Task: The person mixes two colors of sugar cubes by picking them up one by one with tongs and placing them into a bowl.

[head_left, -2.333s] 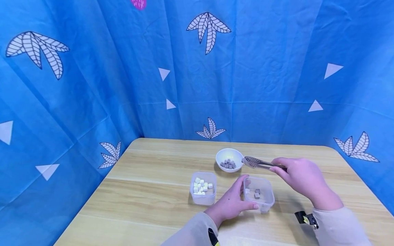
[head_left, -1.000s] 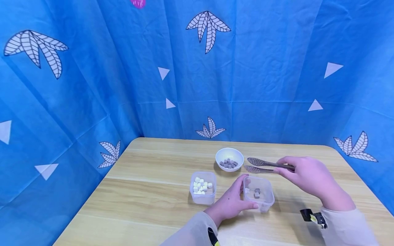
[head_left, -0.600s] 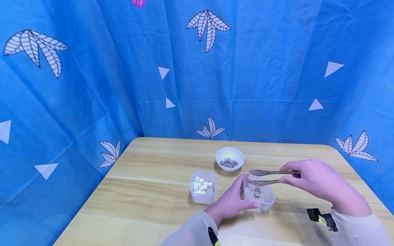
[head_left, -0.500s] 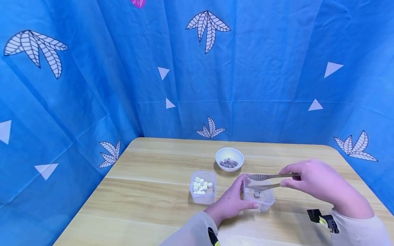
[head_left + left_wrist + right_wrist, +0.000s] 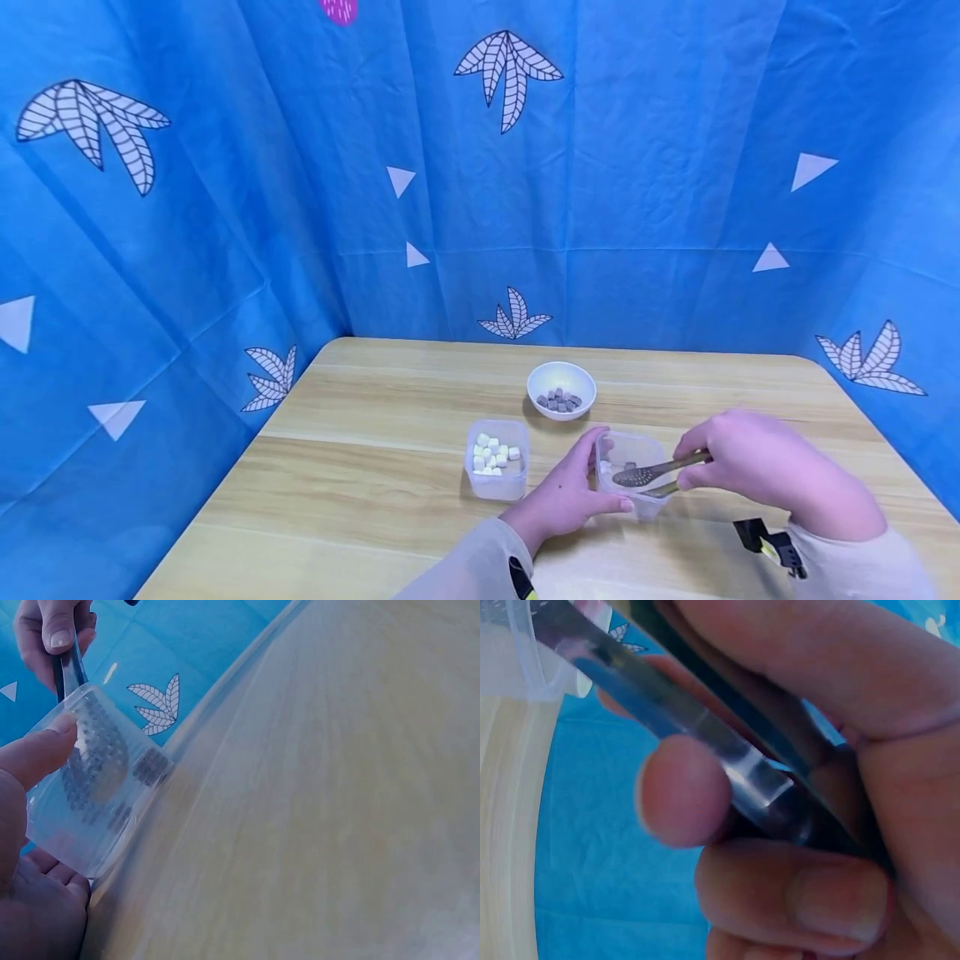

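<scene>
In the head view my left hand (image 5: 566, 500) grips a clear plastic container (image 5: 647, 508), thumb along its near side and fingers around its far left corner. Dark grey cubes (image 5: 151, 766) lie in it, seen through the wall in the left wrist view. My right hand (image 5: 757, 458) holds metal tongs (image 5: 637, 477) with perforated tips, which reach down into that container, their arms apart. Whether a cube sits between the tips is hidden. Up close in the right wrist view, the fingers wrap around the tongs' shiny handle (image 5: 757, 780).
Behind the held container stands a white bowl (image 5: 562, 377) with several grey cubes (image 5: 558, 402). To its left is a second plastic container (image 5: 498, 490) holding several white cubes (image 5: 491, 454). A blue patterned curtain (image 5: 645, 200) borders the wooden table (image 5: 360, 467).
The tongs have moved from beside the bowl's right rim, spread apart, and come down into the held container. My left hand has stayed on the container.
</scene>
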The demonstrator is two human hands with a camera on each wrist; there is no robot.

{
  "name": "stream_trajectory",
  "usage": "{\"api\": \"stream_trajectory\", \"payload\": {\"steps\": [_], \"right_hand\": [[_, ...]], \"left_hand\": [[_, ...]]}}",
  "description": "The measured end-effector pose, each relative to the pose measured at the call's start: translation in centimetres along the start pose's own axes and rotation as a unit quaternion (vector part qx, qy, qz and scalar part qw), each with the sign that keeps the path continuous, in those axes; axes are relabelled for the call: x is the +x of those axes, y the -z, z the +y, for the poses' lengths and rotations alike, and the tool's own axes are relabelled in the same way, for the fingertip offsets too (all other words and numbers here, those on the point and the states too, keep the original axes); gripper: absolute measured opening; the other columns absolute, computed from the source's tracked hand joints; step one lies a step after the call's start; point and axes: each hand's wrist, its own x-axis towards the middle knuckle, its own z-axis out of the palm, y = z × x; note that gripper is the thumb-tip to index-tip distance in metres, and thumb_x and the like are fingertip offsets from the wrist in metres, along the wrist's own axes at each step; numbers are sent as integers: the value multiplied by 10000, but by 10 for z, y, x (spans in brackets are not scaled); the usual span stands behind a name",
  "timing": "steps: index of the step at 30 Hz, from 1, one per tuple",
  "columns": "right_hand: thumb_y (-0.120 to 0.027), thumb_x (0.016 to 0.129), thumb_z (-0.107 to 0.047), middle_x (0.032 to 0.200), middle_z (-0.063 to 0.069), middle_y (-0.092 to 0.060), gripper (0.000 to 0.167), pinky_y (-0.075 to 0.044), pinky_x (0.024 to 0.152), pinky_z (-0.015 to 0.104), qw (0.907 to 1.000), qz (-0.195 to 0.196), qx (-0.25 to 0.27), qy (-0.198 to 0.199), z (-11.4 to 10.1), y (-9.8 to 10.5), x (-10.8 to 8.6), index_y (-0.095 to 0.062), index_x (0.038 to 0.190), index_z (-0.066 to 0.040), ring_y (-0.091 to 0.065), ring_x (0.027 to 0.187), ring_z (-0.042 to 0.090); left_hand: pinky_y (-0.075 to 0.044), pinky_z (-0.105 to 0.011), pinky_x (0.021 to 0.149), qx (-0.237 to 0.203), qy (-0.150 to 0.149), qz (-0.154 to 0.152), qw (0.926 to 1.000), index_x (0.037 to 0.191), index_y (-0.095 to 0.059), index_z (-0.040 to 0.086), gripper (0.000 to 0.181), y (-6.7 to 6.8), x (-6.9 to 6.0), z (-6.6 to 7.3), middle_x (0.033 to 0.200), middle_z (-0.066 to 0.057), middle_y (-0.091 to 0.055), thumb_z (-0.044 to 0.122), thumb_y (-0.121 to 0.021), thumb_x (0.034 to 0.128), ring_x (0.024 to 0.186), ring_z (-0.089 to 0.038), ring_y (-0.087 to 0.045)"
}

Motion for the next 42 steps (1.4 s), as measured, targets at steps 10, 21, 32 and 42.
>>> {"api": "stream_trajectory", "payload": {"steps": [10, 21, 32, 42], "right_hand": [[-859, 736, -411, 885, -161, -687, 197, -511, 629, 400, 9989, 31, -303, -345, -16, -6, 7, -761, 897, -353, -582, 741, 68], [-857, 738, -400, 780, -196, -632, 158, -475, 588, 358, 9985, -21, -548, -21, -16, 16, 15, -730, 813, -346, -530, 663, 57], [-839, 734, -299, 633, -158, -478, 274, -363, 516, 328, 9931, -151, -1161, 94, -30, 10, 20, -577, 655, -325, -410, 579, 97], [-829, 789, -401, 678, -233, -558, 170, -405, 502, 300, 9916, 372, -1063, 631, -21, 12, 21, -671, 745, -356, -444, 575, 28]], "left_hand": [[-263, -484, 1187, 59, 50, -59, 10000, 1563, -280, 353, 993, 1, 1, 0, 1498, 154, -444, 350, -879, 771, 1381, -103, -412], [-262, -486, 1187, 122, 38, -44, 9999, 1573, -282, 317, 1004, -1, 2, 1, 1498, 141, -444, 332, -882, 768, 1375, -112, -417], [-259, -495, 1187, 157, 32, -3, 9999, 1579, -272, 320, 1027, -1, 1, -2, 1513, 140, -432, 345, -883, 755, 1388, -125, -412], [-254, -498, 1188, 135, -45, -27, 9999, 1578, -276, 302, 1010, -2, 3, -6, 1507, 139, -439, 315, -881, 770, 1381, -114, -416]]}}
